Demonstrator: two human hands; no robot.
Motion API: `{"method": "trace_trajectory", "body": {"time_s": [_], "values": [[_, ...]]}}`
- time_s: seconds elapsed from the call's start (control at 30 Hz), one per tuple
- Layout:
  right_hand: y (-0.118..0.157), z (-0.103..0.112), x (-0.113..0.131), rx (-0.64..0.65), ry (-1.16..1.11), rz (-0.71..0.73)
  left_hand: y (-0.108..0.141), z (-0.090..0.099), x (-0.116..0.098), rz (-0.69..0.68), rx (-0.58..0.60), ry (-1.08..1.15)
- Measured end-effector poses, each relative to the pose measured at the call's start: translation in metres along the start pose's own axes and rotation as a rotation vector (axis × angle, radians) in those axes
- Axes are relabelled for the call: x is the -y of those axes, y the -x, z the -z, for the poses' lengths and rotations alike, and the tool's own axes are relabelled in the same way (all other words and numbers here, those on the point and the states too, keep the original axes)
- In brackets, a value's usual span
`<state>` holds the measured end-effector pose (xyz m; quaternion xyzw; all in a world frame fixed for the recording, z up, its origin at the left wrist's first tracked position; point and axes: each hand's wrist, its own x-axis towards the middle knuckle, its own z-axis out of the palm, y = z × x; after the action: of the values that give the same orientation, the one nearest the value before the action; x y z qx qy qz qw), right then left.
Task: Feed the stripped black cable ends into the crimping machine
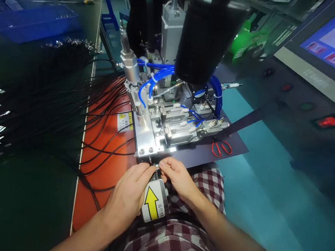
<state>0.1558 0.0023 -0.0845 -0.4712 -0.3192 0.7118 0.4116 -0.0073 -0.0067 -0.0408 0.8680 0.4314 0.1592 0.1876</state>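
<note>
Both hands meet at the front of a metal machine (149, 135), over a narrow dark track. My right hand (179, 177) pinches a small shiny metal connector (157, 167) between thumb and fingertips; its exact kind is too small to tell. My left hand (131, 190) has its fingers closed at the same spot, its fingertips touching that piece or lying right beside it. Just below the fingers is a white cover (152, 200) with a yellow arrow pointing toward the machine. The left hand partly hides its left edge.
Many black cables (108, 97) run from the left table across an orange surface (90, 208) to the machine's left side. Red-handled scissors (221, 148) lie on the dark base plate. A black cylinder (210, 39) hangs overhead. A control screen (333, 42) stands right, a blue bin (35, 22) far left.
</note>
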Motion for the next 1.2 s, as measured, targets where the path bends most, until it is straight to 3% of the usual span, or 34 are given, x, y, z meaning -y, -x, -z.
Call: {"method": "trace_trajectory", "body": {"time_s": [0.33, 0.47, 0.57, 0.7, 0.93, 1.2], "values": [[0.001, -0.002, 0.001, -0.046, 0.037, 0.034, -0.001, -0.003, -0.004, 0.002, -0.002, -0.078], [0.001, -0.003, -0.001, -0.038, 0.035, 0.026, 0.024, -0.001, -0.002, 0.142, -0.062, -0.037], [0.001, -0.002, -0.003, -0.036, 0.053, 0.038, 0.051, -0.001, -0.002, 0.252, -0.075, -0.198], [0.0, -0.002, -0.005, -0.046, 0.073, 0.069, 0.07, -0.001, -0.001, 0.269, -0.043, -0.415], [0.002, 0.0, -0.001, -0.062, 0.132, 0.098, 0.064, 0.006, 0.005, 0.246, -0.004, -0.487], [0.012, 0.02, 0.004, -0.175, 0.079, 0.123, 0.067, 0.008, 0.001, 0.284, -0.009, -0.451]]}}
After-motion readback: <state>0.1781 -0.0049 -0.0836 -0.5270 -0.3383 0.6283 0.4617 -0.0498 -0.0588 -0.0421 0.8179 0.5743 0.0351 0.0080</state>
